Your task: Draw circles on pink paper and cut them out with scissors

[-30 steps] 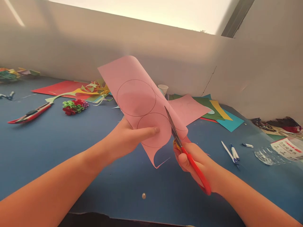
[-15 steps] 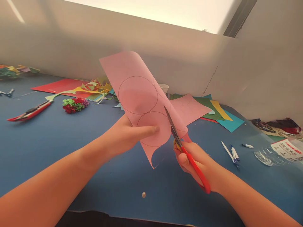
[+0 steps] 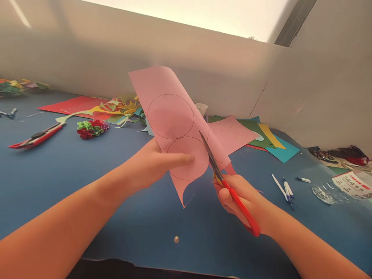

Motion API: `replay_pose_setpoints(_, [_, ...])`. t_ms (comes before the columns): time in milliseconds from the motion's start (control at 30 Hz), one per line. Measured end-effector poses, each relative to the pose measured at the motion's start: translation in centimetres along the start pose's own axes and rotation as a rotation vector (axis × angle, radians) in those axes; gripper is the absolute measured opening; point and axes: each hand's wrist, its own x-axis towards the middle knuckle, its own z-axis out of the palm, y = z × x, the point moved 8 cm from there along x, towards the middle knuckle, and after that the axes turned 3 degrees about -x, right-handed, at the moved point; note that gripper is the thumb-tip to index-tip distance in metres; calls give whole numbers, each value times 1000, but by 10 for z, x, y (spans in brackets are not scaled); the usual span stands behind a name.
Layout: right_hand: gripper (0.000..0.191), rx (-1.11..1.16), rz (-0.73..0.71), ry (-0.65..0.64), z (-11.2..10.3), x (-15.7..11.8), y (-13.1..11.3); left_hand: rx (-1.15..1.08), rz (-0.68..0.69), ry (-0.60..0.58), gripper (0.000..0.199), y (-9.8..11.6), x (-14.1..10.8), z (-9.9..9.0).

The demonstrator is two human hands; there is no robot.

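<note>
A pink sheet (image 3: 171, 116) with pencilled circles is held up above the blue table, its right side curled over. My left hand (image 3: 162, 161) grips its lower left part, thumb on the front over the lower circle, the other fingers hidden behind. Red-handled scissors (image 3: 240, 205) are in my right hand (image 3: 240, 192), whose fingers wrap round the handles. Their dark blades point up and left at the cut edge beside the lower circle. A curved cut leaves a pointed tip at the sheet's bottom.
Left on the table (image 3: 130, 232) lie pliers-like red cutters (image 3: 37, 137), a paper flower cluster (image 3: 91, 128) and yellow scraps (image 3: 116, 106). Coloured sheets (image 3: 232, 133) lie behind. Pens (image 3: 283, 190) and a plastic bottle (image 3: 345, 188) are at the right. A small bead (image 3: 176, 239) sits near the front edge.
The pink sheet has turned slightly: its top has shifted right and its bottom tip left. The scissor tips have moved a little left.
</note>
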Motion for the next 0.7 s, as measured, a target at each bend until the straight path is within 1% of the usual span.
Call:
replay_pose_setpoints(133, [74,9,-2,-5,-2,-2,1,8,-3,-17,44,1,0,0])
replay_pose_setpoints(333, [50,20,-3,-36,-2,-5,2,32,-1,-24,43,3,1,-2])
replay_pose_setpoints(433, [41,20,-14,-48,-1,-4,2,51,-7,-31,40,3,1,-4])
replay_pose_setpoints(567, [37,30,-4,-56,-1,-3,0,68,-23,-25,39,2,1,-7])
replay_pose_setpoints(700, [38,18,10,-54,-2,-4,-7,88,-40,-19,37,2,1,-10])
